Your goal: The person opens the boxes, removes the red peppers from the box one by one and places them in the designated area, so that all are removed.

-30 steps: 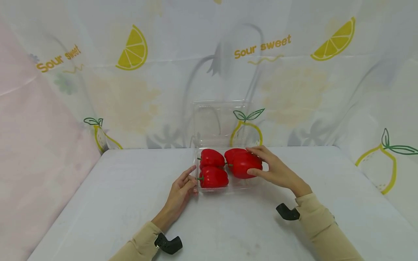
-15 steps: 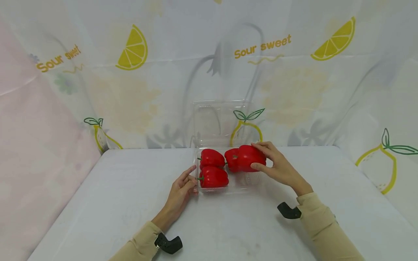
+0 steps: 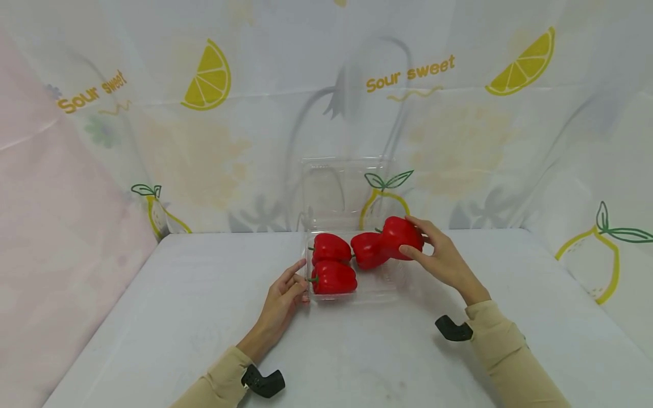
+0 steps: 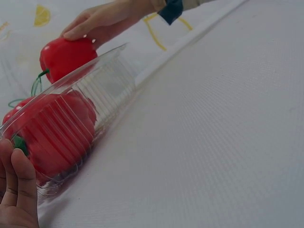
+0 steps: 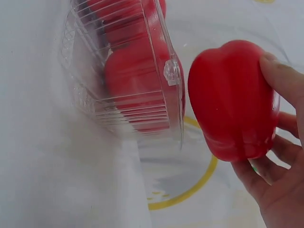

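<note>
A red bell pepper (image 3: 401, 238) is held in my right hand (image 3: 442, 262), the thumb in front and the fingers behind. It is raised over the right back of a clear plastic clamshell box (image 3: 376, 285); the right wrist view shows it above the rim. Inside lie another pepper (image 3: 368, 250) at the back right, a pepper (image 3: 330, 247) at the back left and a pepper (image 3: 335, 277) at the front left, its green stem pointing left. My left hand (image 3: 280, 297) touches the box's left wall, fingers fairly straight; the left wrist view shows fingertips (image 4: 23, 164) against that wall.
The box's clear lid (image 3: 331, 192) stands upright behind it, near the back cloth (image 3: 265, 141) printed with lemons. A white cloth covers the table (image 3: 204, 317). Pink cloth (image 3: 61, 198) hangs on the left. Each forearm wears a dark wrist mount (image 3: 453, 328).
My right hand has lifted the pepper from the box's right side, moving it up, back and slightly right, uncovering more of the pepper behind. The left hand has stayed in place.
</note>
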Demonstrator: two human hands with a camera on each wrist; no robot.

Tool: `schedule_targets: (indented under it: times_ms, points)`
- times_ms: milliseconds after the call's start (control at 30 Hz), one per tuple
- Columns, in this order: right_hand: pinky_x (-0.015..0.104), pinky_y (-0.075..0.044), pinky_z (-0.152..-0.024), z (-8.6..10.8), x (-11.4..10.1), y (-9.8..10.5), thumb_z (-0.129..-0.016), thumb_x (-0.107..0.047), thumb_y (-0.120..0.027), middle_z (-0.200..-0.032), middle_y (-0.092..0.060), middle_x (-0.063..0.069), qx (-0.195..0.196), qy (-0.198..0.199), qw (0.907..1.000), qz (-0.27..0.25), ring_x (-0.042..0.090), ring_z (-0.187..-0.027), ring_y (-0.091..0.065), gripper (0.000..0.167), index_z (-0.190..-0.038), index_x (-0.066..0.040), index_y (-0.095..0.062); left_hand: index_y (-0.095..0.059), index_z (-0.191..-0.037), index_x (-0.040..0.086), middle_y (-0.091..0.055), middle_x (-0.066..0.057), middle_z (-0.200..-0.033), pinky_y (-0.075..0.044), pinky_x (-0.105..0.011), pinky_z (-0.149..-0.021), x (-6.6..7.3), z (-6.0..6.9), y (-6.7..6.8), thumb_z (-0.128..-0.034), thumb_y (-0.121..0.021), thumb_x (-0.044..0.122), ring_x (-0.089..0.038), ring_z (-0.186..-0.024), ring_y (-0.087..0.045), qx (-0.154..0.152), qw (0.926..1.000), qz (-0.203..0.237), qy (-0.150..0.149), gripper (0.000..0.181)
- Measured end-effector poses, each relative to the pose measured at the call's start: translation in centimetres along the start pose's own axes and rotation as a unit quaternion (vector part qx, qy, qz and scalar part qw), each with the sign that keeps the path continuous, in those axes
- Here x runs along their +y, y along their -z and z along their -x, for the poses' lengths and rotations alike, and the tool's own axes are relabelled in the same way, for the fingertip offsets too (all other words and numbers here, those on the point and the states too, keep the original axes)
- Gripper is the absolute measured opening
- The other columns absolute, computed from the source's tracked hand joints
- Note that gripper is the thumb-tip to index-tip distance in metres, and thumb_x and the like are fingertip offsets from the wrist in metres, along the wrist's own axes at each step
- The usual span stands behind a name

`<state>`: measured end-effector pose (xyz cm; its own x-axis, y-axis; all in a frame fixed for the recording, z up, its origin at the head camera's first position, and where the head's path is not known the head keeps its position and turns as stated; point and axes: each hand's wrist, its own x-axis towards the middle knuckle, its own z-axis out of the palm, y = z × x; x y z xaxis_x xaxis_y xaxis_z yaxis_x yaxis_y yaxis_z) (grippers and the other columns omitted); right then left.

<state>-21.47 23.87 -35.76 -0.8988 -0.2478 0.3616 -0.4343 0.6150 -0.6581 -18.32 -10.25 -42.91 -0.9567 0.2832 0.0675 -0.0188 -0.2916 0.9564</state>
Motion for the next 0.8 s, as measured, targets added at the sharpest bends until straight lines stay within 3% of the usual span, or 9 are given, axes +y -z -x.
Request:
schedule_targets:
  times_ms: [133,200,367,800]
  points:
    - [0.027,-0.05,-0.091,-0.07,-0.01,0.13,-0.087,-0.026,-0.068,-0.136,-0.047,0.008,0.022,-0.011,0.9997,0.003,0.026,-0.119,-0.048,0.066,-0.144,-0.016,-0.036,-0.029,-0.146,0.007,-0.051,0.005,-0.085,-0.049,-0.018,-0.068,0.01,0.01,-0.05,-0.0944,-0.047,0.004,-0.007,-0.071,-0.051,0.003,1.0,-0.003,0.002,0.055]
    - [0.03,-0.049,-0.091,-0.08,-0.05,0.19,-0.087,-0.027,-0.068,-0.135,-0.047,0.009,0.028,-0.021,0.9994,0.0,0.027,-0.119,-0.048,0.067,-0.144,-0.015,-0.035,-0.029,-0.146,0.007,-0.051,0.005,-0.086,-0.049,-0.019,-0.068,0.04,0.01,-0.07,-0.0945,-0.047,0.004,-0.007,-0.072,-0.051,0.004,1.0,-0.005,0.004,0.055]
    - [0.051,-0.049,-0.091,-0.07,0.02,0.26,-0.088,-0.029,-0.066,-0.136,-0.043,0.013,0.037,-0.044,0.9983,-0.009,0.032,-0.119,-0.046,0.068,-0.145,-0.011,-0.033,-0.03,-0.146,0.008,-0.051,0.004,-0.087,-0.05,-0.018,-0.068,0.09,0.02,-0.11,-0.0949,-0.047,0.005,-0.006,-0.072,-0.051,0.008,0.9999,-0.008,0.005,0.054]
    - [0.054,-0.049,-0.09,-0.24,0.69,0.23,-0.088,-0.033,-0.065,-0.14,-0.038,0.016,0.076,-0.093,0.9924,-0.026,0.035,-0.121,-0.042,0.07,-0.143,-0.01,-0.03,-0.029,-0.146,0.006,-0.051,0.005,-0.086,-0.05,-0.018,-0.068,0.0,0.02,-0.02,-0.0951,-0.048,0.005,-0.007,-0.071,-0.052,0.002,1.0,-0.002,0.0,0.054]
